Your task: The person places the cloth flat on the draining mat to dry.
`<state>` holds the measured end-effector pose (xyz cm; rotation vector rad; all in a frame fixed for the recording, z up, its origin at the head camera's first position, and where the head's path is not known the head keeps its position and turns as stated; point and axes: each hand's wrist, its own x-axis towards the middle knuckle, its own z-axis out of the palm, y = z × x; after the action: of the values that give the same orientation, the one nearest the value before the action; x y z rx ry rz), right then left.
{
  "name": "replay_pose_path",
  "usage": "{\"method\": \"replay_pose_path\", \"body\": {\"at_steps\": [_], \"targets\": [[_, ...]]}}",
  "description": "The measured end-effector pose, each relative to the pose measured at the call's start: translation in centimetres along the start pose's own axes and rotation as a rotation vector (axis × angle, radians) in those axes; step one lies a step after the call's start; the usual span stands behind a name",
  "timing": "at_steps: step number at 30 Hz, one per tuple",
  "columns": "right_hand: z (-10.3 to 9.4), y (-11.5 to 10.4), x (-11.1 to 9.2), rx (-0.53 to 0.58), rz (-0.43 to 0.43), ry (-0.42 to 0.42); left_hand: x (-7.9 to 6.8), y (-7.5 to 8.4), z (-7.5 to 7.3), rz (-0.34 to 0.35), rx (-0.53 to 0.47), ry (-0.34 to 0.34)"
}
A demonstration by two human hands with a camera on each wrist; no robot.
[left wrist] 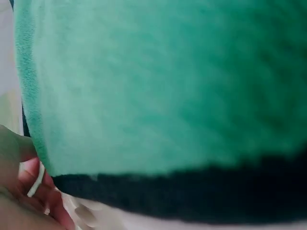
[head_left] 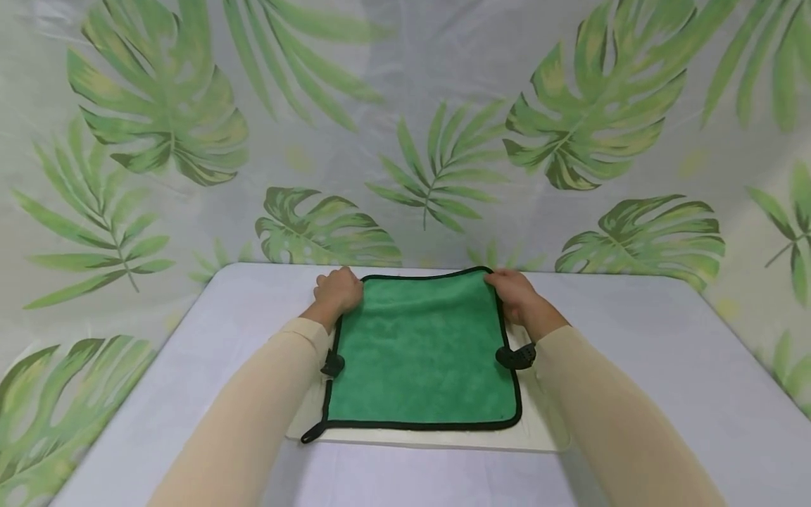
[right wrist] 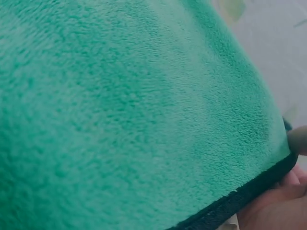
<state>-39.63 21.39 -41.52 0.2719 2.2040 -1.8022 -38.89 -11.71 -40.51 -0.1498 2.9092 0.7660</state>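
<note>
A square green towel (head_left: 424, 352) with black edging is spread out between my two hands, over a cream board (head_left: 545, 422). My left hand (head_left: 340, 289) pinches its far left corner. The far right corner is pinched between the thumb and fingers of my right hand (head_left: 514, 292). A black loop (head_left: 313, 432) sticks out from the near left corner. In the left wrist view the towel (left wrist: 144, 86) fills most of the picture, with the hand (left wrist: 24, 191) at its corner. Plush pile shows on the towel (right wrist: 134, 105) in the right wrist view, beside the gripping fingers (right wrist: 273, 206).
The board lies on a table with a white cloth (head_left: 640, 366). Behind the table's far edge hangs a leaf-patterned curtain (head_left: 443, 70). Black wrist devices (head_left: 516, 357) overlap the towel's sides in the head view.
</note>
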Motion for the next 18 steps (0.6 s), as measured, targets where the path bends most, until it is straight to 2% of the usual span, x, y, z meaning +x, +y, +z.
{"method": "replay_pose_path", "body": {"at_steps": [3,5,8,11,14,18], "targets": [[0.1,0.0,0.0,0.074,-0.015,0.061,0.3,-0.4,-0.1,0.027,-0.151,0.026],[0.1,0.0,-0.1,0.121,-0.018,0.082,0.6,-0.8,-0.3,0.008,-0.304,0.041],[0.1,-0.1,-0.2,0.205,0.003,0.066,1.0,-1.3,-0.5,-0.05,-0.526,0.048],[-0.2,-0.2,-0.3,0.297,0.025,0.057,1.3,-1.5,-0.8,-0.098,-0.702,0.016],[-0.3,-0.1,-0.2,0.339,0.024,0.058,1.3,-1.5,-1.0,-0.126,-0.849,-0.041],[-0.3,0.0,-0.3,0.358,0.032,0.055,1.4,-1.7,-1.1,-0.157,-0.957,-0.109]]}}
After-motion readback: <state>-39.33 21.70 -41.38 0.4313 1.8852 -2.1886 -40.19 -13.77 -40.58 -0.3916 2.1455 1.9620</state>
